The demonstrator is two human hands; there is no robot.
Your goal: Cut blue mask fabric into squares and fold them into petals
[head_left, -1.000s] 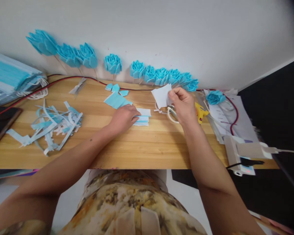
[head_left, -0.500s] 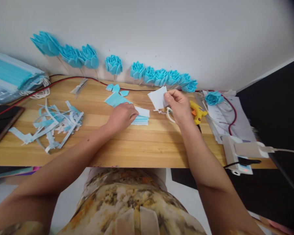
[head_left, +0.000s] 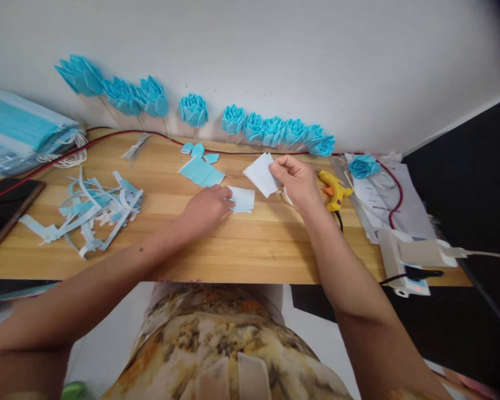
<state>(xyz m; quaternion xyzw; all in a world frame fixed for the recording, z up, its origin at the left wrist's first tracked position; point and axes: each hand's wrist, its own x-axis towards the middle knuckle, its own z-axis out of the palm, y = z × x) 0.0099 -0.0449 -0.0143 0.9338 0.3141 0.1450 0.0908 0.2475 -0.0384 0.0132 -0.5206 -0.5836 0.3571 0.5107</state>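
My right hand (head_left: 298,180) pinches a white square piece of mask fabric (head_left: 260,174) and holds it just above the wooden table (head_left: 241,244). Flat on the table, my left hand (head_left: 206,205) rests with its fingertips pressed on a small stack of cut white and blue fabric pieces (head_left: 242,199). Loose blue fabric pieces (head_left: 201,169) lie just beyond the stack. White elastic loops lie partly hidden under my right hand.
A yellow glue gun (head_left: 335,190) lies right of my right hand. Blue fabric flowers (head_left: 270,130) line the wall. Cut mask strips (head_left: 91,208), a mask stack (head_left: 20,133) and a phone (head_left: 4,208) sit left. Papers (head_left: 383,200) and a white power strip (head_left: 408,258) sit right.
My right hand has brought the white piece down and to the left, toward the stack. My left hand slid back slightly and still presses on the stack.
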